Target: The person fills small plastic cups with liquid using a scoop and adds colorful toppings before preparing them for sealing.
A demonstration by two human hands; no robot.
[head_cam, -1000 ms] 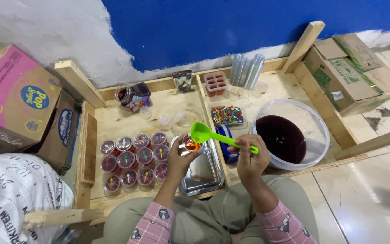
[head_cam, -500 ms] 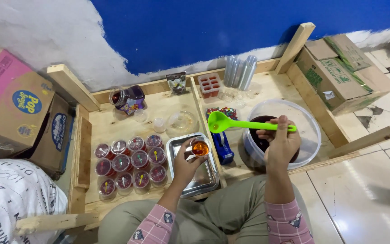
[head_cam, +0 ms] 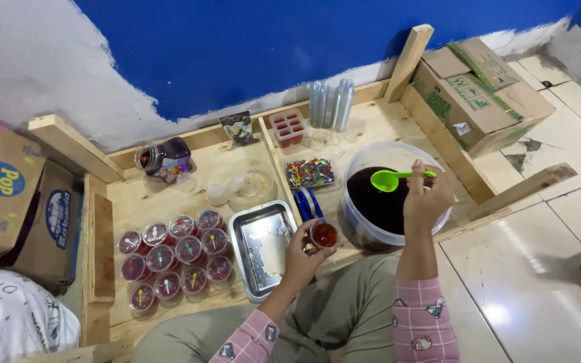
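Note:
My left hand [head_cam: 300, 254] holds a small clear cup of red liquid [head_cam: 323, 234] just right of a metal tray [head_cam: 261, 246]. My right hand [head_cam: 425, 198] grips a green plastic spoon [head_cam: 391, 179], its bowl held over a large clear tub of dark red liquid [head_cam: 379, 200]. To the left of the tray, several filled cups with small spoons inside [head_cam: 173, 257] stand in rows on the wooden frame.
A wooden tray-like frame [head_cam: 102, 249] holds a jar [head_cam: 164, 158], empty cups [head_cam: 331, 102], a box of coloured bits [head_cam: 309, 172], a red mould [head_cam: 286, 127] and blue tape [head_cam: 309, 204]. Cardboard boxes sit left [head_cam: 15, 202] and right [head_cam: 485, 87]. A white sack [head_cam: 8, 319] lies lower left.
My right hand has carried the green spoon rightward, from over the cup to above the tub. My left hand has moved the cup right, off the tray's far end toward the tub.

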